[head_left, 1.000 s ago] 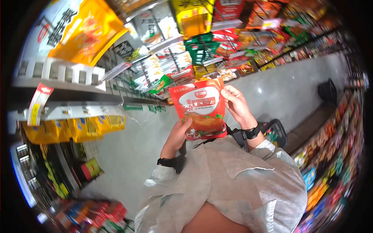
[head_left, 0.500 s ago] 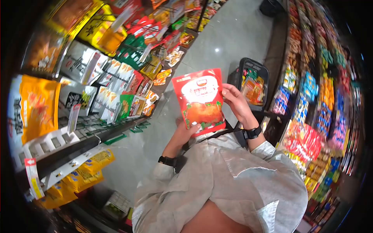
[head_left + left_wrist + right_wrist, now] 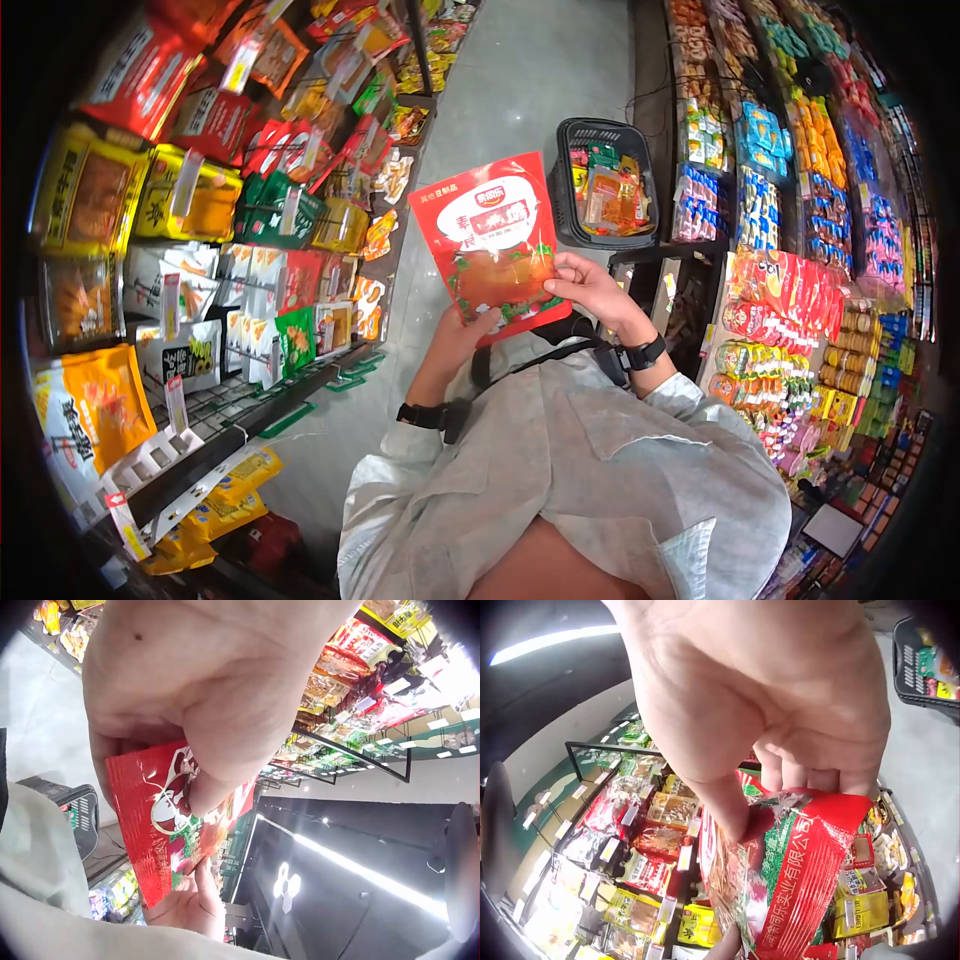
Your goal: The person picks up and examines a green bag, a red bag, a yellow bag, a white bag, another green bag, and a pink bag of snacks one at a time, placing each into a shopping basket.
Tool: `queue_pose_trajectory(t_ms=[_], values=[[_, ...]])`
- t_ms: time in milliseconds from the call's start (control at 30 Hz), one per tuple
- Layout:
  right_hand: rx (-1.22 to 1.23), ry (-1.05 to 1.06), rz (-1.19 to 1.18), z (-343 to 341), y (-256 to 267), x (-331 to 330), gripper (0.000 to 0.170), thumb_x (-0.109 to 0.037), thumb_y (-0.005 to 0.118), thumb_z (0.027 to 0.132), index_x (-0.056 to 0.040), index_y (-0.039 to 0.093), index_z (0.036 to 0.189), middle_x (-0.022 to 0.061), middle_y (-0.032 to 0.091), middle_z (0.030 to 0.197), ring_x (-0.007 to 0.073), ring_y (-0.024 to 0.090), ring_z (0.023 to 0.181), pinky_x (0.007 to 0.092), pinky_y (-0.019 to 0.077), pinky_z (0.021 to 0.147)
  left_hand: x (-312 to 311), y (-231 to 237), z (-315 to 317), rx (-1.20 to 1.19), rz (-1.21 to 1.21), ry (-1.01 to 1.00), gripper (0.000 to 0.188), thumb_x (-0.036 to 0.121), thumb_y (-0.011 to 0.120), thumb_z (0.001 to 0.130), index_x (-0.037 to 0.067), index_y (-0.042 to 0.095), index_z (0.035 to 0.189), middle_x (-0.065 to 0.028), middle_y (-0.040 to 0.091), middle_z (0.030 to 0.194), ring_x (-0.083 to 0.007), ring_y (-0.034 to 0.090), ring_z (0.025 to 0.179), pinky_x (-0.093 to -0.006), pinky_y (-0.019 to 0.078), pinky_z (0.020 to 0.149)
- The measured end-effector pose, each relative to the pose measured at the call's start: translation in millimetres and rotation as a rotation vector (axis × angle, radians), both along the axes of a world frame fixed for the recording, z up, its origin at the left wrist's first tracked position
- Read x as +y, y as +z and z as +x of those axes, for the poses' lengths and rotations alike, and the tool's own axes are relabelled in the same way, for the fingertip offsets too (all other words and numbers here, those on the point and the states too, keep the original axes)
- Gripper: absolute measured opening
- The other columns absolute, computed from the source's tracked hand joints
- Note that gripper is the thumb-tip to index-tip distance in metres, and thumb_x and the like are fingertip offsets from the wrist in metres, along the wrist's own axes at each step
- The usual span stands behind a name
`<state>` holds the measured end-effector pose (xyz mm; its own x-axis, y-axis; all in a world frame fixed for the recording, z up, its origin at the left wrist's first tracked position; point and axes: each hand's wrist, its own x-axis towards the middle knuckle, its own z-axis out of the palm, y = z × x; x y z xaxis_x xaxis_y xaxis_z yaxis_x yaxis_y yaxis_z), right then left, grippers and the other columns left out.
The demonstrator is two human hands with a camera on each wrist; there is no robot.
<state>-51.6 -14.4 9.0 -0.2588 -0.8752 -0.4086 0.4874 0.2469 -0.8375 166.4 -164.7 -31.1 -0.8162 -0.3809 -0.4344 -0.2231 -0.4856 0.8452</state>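
Observation:
A red snack packet (image 3: 500, 270) with a white oval label is held up in front of the body in the head view. My left hand (image 3: 452, 345) grips its lower left corner, thumb on the printed front and fingers behind. On its right edge, low down, my right hand (image 3: 600, 295) pinches it between thumb and fingers. The left wrist view shows the packet (image 3: 172, 817) under the left thumb, the other hand (image 3: 191, 906) beyond it. In the right wrist view the right thumb presses on the packet (image 3: 787, 877), with fingers behind it.
A dark basket (image 3: 562, 190) holding several packets stands on the grey floor (image 3: 520, 80) ahead. Racks of hanging snack bags (image 3: 200, 200) line the left side. Shelves of colourful packaged goods (image 3: 780, 290) run along the right.
The view has swung rightward, bringing the basket and right shelves fully in. The packet has tilted, and my right hand has moved from its upper right edge down to its lower right edge.

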Motion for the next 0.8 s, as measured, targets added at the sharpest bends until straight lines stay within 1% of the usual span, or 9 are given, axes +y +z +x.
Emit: queue_pose_trajectory(t_ms=[200, 267, 400, 467, 500, 600, 633, 733, 800], values=[[0.037, -0.109, -0.041, -71, -19, 44, 0.016, -0.004, 0.061, 0.097, -0.0022, 0.055, 0.113, 0.0102, 0.07, 0.112, 0.0177, 0.069, 0.1, 0.0293, 0.0519, 0.088, 44, 11, -84, -0.021, -0.076, 0.126, 0.048, 0.005, 0.064, 0.094, 0.004, 0.047, 0.139, -0.0074, 0.058, 0.124, -0.0154, 0.057, 0.112, -0.0312, 0.0478, 0.095], [0.065, -0.138, -0.015, -97, -24, 58, 0.021, -0.009, 0.069, 0.093, -0.0042, 0.055, 0.109, 0.0035, 0.067, 0.099, 0.013, 0.067, 0.092, 0.0273, 0.052, 0.085, 63, 0, -102, -0.136, -0.198, 0.236, 0.055, 0.004, 0.064, 0.094, 0.006, 0.041, 0.144, -0.0101, 0.054, 0.128, -0.0183, 0.054, 0.118, -0.0325, 0.0463, 0.098], [0.291, -0.222, -0.067, -131, -64, 78, 0.029, -0.016, 0.078, 0.087, -0.0055, 0.056, 0.104, -0.0011, 0.06, 0.09, 0.0059, 0.056, 0.079, 0.0247, 0.0493, 0.073, 84, 16, -145, -0.228, -0.349, 0.076, 0.059, 0.006, 0.063, 0.094, 0.007, 0.036, 0.147, -0.0128, 0.049, 0.135, -0.0213, 0.049, 0.127, -0.0351, 0.0433, 0.103], [0.288, -0.239, -0.072, -140, -41, 81, 0.029, -0.017, 0.078, 0.087, -0.0056, 0.057, 0.103, 0.0002, 0.061, 0.093, 0.0055, 0.055, 0.081, 0.0244, 0.0484, 0.073, 100, 33, -176, -0.118, -0.202, 0.04, 0.057, 0.01, 0.061, 0.096, 0.006, 0.036, 0.147, -0.0127, 0.048, 0.139, -0.0216, 0.048, 0.13, -0.0354, 0.0426, 0.104], [0.37, -0.152, 0.029, -145, -35, 86, 0.035, -0.02, 0.08, 0.084, -0.0056, 0.058, 0.108, 0.004, 0.063, 0.098, 0.0112, 0.06, 0.09, 0.0288, 0.0496, 0.08, 108, 36, -193, -0.062, -0.128, 0.026, 0.057, 0.012, 0.061, 0.097, 0.005, 0.036, 0.148, -0.0126, 0.047, 0.14, -0.0217, 0.047, 0.131, -0.0356, 0.0423, 0.105], [0.777, 0.007, -0.232, -150, -13, 91, 0.043, -0.021, 0.08, 0.082, -0.006, 0.058, 0.116, 0.0076, 0.065, 0.102, 0.0205, 0.063, 0.1, 0.0342, 0.0488, 0.09, 123, 29, -229, -0.008, -0.034, 0.064, 0.046, 0.014, 0.058, 0.099, 0.002, 0.044, 0.14, -0.0105, 0.051, 0.137, -0.0183, 0.051, 0.123, -0.0331, 0.0462, 0.098], [0.584, 0.059, -0.15, -149, -10, 95, 0.043, -0.021, 0.079, 0.081, -0.0058, 0.061, 0.117, 0.01, 0.065, 0.104, 0.0259, 0.061, 0.106, 0.0371, 0.0476, 0.093, 121, 29, -239, -0.115, 0.098, 0.084, 0.04, 0.019, 0.056, 0.101, 0.001, 0.049, 0.136, -0.0059, 0.058, 0.127, -0.0145, 0.056, 0.115, -0.0298, 0.0466, 0.096], [0.543, 0.082, -0.171, -163, -7, 99, 0.038, -0.019, 0.078, 0.082, -0.0054, 0.064, 0.115, 0.0095, 0.066, 0.106, 0.023, 0.063, 0.104, 0.0349, 0.0495, 0.091, 116, 29, -264, -0.101, 0.175, 0.229, 0.036, 0.021, 0.057, 0.102, 0.001, 0.053, 0.132, -0.0054, 0.061, 0.123, -0.0136, 0.058, 0.111, -0.03, 0.0481, 0.094], [0.421, -0.046, -0.097, -177, -22, 102, 0.034, -0.015, 0.076, 0.083, -0.0045, 0.066, 0.113, 0.0084, 0.066, 0.107, 0.0191, 0.065, 0.102, 0.0325, 0.0521, 0.087, 107, 15, -270, -0.106, 0.21, 0.261, 0.038, 0.021, 0.056, 0.103, 0.002, 0.051, 0.135, -0.0075, 0.059, 0.128, -0.0166, 0.058, 0.116, -0.0336, 0.05, 0.096]])
